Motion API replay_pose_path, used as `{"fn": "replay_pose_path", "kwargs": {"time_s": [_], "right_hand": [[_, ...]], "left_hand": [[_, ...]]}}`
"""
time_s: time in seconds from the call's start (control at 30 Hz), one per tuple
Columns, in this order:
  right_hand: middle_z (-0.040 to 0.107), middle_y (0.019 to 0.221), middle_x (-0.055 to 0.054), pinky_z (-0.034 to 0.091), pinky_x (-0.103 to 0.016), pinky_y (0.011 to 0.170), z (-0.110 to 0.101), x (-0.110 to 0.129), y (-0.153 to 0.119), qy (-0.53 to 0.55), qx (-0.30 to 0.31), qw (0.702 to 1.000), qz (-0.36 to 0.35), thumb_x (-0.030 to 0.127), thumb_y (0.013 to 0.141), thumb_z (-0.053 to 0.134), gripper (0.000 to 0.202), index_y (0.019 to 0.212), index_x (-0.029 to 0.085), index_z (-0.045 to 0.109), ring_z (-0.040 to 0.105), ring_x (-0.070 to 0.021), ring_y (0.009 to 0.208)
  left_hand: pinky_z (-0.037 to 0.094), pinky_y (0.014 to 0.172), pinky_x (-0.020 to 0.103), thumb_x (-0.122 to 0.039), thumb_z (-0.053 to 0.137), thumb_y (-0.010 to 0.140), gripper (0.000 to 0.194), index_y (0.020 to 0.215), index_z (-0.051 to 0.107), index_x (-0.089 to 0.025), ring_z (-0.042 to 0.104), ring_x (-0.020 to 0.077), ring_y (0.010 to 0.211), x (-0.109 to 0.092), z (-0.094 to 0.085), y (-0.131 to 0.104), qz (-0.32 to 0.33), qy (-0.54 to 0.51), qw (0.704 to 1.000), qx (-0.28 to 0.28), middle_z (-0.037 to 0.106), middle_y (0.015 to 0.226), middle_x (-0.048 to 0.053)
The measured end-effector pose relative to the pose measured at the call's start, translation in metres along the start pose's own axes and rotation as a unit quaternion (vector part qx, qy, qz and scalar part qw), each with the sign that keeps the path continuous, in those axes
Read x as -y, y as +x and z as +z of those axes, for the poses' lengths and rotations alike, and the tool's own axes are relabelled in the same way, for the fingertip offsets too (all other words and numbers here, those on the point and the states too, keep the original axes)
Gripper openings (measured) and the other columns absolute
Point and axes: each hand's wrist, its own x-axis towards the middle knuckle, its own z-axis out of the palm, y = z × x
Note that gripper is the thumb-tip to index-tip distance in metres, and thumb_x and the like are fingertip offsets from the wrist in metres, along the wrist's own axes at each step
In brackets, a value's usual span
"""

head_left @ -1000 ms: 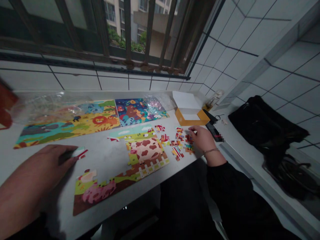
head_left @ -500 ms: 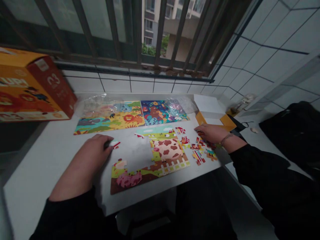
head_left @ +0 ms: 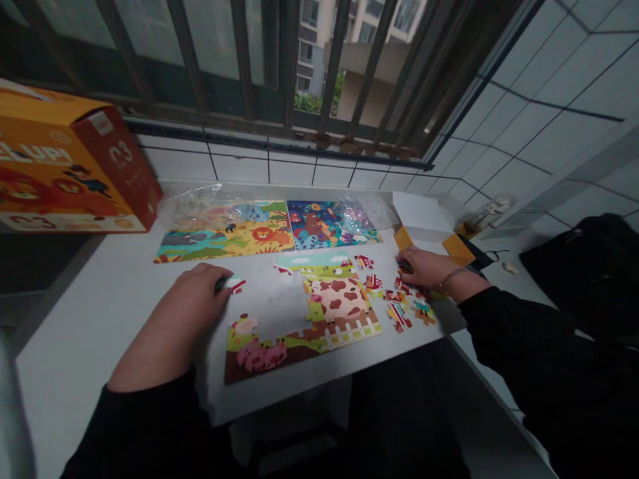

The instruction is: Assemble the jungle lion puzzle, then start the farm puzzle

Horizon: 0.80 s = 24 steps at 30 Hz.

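Observation:
A partly assembled farm puzzle (head_left: 344, 299) with a spotted cow and a pink pig lies on the white table (head_left: 124, 273). At its left, my left hand (head_left: 202, 296) pinches a red and white puzzle piece (head_left: 237, 286). A separate red and white piece (head_left: 283, 269) rests at the gap in the puzzle's upper edge. My right hand (head_left: 422, 266) is over the loose puzzle pieces (head_left: 399, 316) right of the puzzle; its fingers are closed together, and what they hold, if anything, is hidden.
Two finished puzzles, a savanna one (head_left: 224, 233) and a dark blue one (head_left: 324, 226), lie behind, partly under clear plastic bags (head_left: 200, 206). An orange box (head_left: 60, 159) stands at left. An open white and orange box (head_left: 424, 219) sits behind my right hand.
The view has shifted slightly. My right hand has moved a little over the loose pieces, with its fingers drawn in. My left hand still holds its piece in about the same place.

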Motion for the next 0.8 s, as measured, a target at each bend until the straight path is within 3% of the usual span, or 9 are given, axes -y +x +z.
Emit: {"fn": "replay_pose_path", "kwargs": {"time_s": [0.13, 0.23, 0.3, 0.4, 0.53, 0.6, 0.7, 0.8], "right_hand": [[0.077, 0.125, -0.019, 0.055, -0.037, 0.093, -0.007, 0.007, -0.003, 0.034, -0.021, 0.999, 0.009, 0.034, 0.089, 0.076, 0.047, 0.132, 0.014, 0.072, 0.074, -0.0288, 0.104], [0.079, 0.117, -0.017, 0.054, -0.037, 0.086, -0.018, 0.028, -0.002, 0.062, -0.066, 0.996, 0.013, 0.035, 0.090, 0.074, 0.049, 0.134, 0.014, 0.069, 0.073, -0.0271, 0.093], [0.078, 0.118, -0.017, 0.053, -0.037, 0.084, -0.027, 0.057, 0.004, 0.082, -0.105, 0.991, -0.019, 0.037, 0.092, 0.072, 0.049, 0.134, 0.014, 0.068, 0.071, -0.0257, 0.089], [0.074, 0.127, -0.017, 0.054, -0.038, 0.089, -0.039, 0.124, 0.026, 0.111, -0.168, 0.973, -0.109, 0.037, 0.093, 0.071, 0.046, 0.133, 0.014, 0.067, 0.071, -0.0270, 0.098], [0.075, 0.130, -0.016, 0.053, -0.040, 0.102, -0.045, 0.226, 0.070, 0.148, -0.186, 0.943, -0.232, 0.033, 0.094, 0.074, 0.042, 0.133, 0.016, 0.070, 0.069, -0.0304, 0.118], [0.076, 0.129, -0.017, 0.053, -0.041, 0.105, -0.043, 0.265, 0.091, 0.156, -0.183, 0.934, -0.262, 0.031, 0.094, 0.075, 0.043, 0.133, 0.013, 0.072, 0.069, -0.0315, 0.120], [0.078, 0.130, -0.019, 0.053, -0.045, 0.109, -0.034, 0.297, 0.111, 0.161, -0.190, 0.927, -0.282, 0.029, 0.095, 0.076, 0.045, 0.135, 0.009, 0.073, 0.069, -0.0339, 0.121], [0.079, 0.131, -0.019, 0.052, -0.047, 0.112, -0.022, 0.303, 0.118, 0.191, -0.197, 0.920, -0.280, 0.027, 0.097, 0.077, 0.043, 0.136, 0.009, 0.073, 0.070, -0.0338, 0.122]], "left_hand": [[0.057, 0.114, 0.061, -0.031, 0.060, 0.089, 0.040, 0.121, 0.080, -0.017, 0.073, 0.0438, 0.124, 0.001, 0.002, 0.002, 0.008, 0.041, 0.999, 0.004, 0.078, 0.132, 0.023], [0.057, 0.115, 0.058, -0.029, 0.060, 0.089, 0.041, 0.123, 0.080, -0.016, 0.073, 0.0421, 0.125, 0.000, 0.001, 0.002, 0.008, 0.052, 0.999, 0.015, 0.078, 0.131, 0.022], [0.058, 0.115, 0.057, -0.028, 0.060, 0.089, 0.041, 0.123, 0.080, -0.016, 0.073, 0.0410, 0.124, -0.002, 0.000, 0.002, 0.006, 0.057, 0.998, 0.017, 0.078, 0.130, 0.021], [0.058, 0.115, 0.056, -0.026, 0.061, 0.089, 0.042, 0.125, 0.080, -0.014, 0.073, 0.0399, 0.123, -0.004, 0.000, 0.001, 0.005, 0.065, 0.998, 0.021, 0.078, 0.130, 0.021], [0.058, 0.115, 0.052, -0.026, 0.061, 0.093, 0.041, 0.128, 0.079, -0.014, 0.072, 0.0377, 0.125, -0.007, -0.002, 0.000, 0.003, 0.074, 0.997, 0.022, 0.078, 0.131, 0.020], [0.058, 0.114, 0.050, -0.026, 0.063, 0.093, 0.040, 0.128, 0.079, -0.015, 0.072, 0.0366, 0.125, -0.009, -0.002, -0.002, -0.002, 0.076, 0.997, 0.025, 0.078, 0.132, 0.019], [0.058, 0.113, 0.050, -0.024, 0.065, 0.093, 0.039, 0.128, 0.080, -0.015, 0.072, 0.0370, 0.123, -0.011, -0.002, -0.005, -0.007, 0.077, 0.997, 0.020, 0.077, 0.130, 0.019], [0.058, 0.111, 0.048, -0.021, 0.065, 0.094, 0.036, 0.126, 0.081, -0.016, 0.073, 0.0361, 0.121, -0.011, 0.000, -0.008, -0.004, 0.072, 0.997, 0.008, 0.077, 0.129, 0.018]]}}
